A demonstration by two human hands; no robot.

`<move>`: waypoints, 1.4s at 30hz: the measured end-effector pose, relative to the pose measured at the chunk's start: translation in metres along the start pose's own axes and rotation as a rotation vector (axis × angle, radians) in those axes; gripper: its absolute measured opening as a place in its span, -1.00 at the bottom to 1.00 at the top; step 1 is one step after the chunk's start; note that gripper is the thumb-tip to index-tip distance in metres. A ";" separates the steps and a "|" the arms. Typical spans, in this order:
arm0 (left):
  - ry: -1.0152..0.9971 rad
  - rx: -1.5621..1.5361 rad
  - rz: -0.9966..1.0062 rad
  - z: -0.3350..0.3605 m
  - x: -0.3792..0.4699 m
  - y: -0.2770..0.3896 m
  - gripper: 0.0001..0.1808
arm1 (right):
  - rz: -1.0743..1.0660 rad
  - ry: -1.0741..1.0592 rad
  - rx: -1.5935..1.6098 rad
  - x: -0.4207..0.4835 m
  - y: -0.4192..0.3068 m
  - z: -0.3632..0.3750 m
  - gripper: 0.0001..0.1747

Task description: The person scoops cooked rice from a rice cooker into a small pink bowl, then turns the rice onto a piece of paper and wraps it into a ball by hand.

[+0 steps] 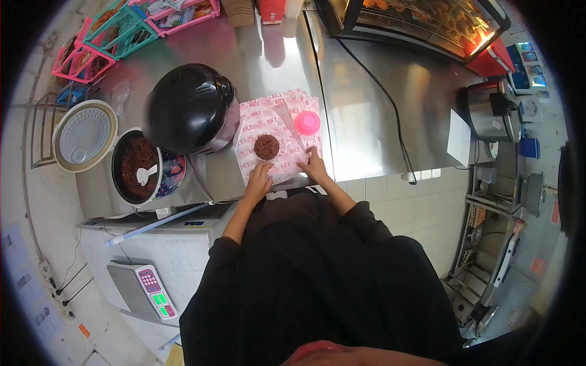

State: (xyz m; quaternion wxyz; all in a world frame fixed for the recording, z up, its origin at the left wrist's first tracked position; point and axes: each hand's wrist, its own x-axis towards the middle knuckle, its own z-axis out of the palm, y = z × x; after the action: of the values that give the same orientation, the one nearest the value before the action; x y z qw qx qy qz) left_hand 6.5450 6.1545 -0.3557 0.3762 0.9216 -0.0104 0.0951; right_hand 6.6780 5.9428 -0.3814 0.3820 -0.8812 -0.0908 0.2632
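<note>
A round, flat-topped mound of reddish-brown cooked rice (267, 147) sits on printed pink-and-white wrapping paper (256, 119). My left hand (259, 179) is at the paper's near edge just below the rice, fingers bent over that edge. Over the lower right corner of the sheet is my right hand (315, 167), thumb and forefinger touching the paper; whether they pinch it is unclear. A small pink plastic bowl (307, 123), apparently upside down, rests on the paper beyond my right hand.
Left of the paper stand a black-lidded rice cooker (190, 107) and an open rice cooker (137, 155) of reddish rice with a white paddle (145, 175). A cable (389, 94) crosses the steel counter (361, 137) below a lit food warmer (412, 27). A digital scale (142, 290) lies lower left.
</note>
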 end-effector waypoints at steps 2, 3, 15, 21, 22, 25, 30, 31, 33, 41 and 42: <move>-0.019 0.047 -0.017 0.000 -0.002 0.001 -0.51 | 0.018 0.004 0.101 -0.001 -0.003 0.000 -0.30; -0.044 0.090 -0.034 0.002 -0.006 0.000 -0.48 | 0.042 0.008 0.202 -0.004 -0.009 -0.002 -0.37; 0.031 0.407 -0.045 -0.007 -0.028 0.002 -0.41 | -0.541 0.094 -0.187 -0.015 -0.032 -0.035 -0.77; 0.158 0.468 -0.040 -0.023 -0.036 -0.008 -0.68 | -0.743 0.120 -0.054 -0.005 -0.009 -0.040 -0.82; 0.159 0.468 -0.040 -0.026 -0.037 -0.015 -0.68 | -0.788 0.072 -0.112 -0.006 -0.009 -0.041 -0.83; 0.136 0.189 0.099 -0.034 -0.039 -0.027 -0.73 | -0.827 0.040 -0.139 -0.014 -0.009 -0.050 -0.86; -0.014 -0.041 0.040 -0.044 -0.061 -0.025 -0.70 | -0.743 -0.015 -0.005 -0.038 -0.007 -0.052 -0.87; -0.014 -0.038 0.037 -0.043 -0.062 -0.026 -0.70 | -0.694 -0.037 0.041 -0.040 -0.006 -0.051 -0.86; 0.119 -0.264 -0.276 -0.035 -0.061 -0.028 -0.86 | -0.616 -0.002 0.157 -0.034 -0.005 -0.043 -0.87; 0.424 -0.623 -0.734 -0.001 -0.010 -0.059 -0.73 | -0.057 -0.093 0.611 0.039 -0.001 -0.001 -0.85; 0.367 -0.532 -0.820 -0.003 -0.008 -0.061 -0.68 | -0.056 -0.057 0.460 0.045 -0.004 0.004 -0.87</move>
State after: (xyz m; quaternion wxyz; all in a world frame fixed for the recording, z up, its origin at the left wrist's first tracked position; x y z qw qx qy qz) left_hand 6.5418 6.1997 -0.3973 0.5992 0.6907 0.3939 0.0940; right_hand 6.7138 5.9645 -0.3989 0.5771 -0.7603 -0.0639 0.2911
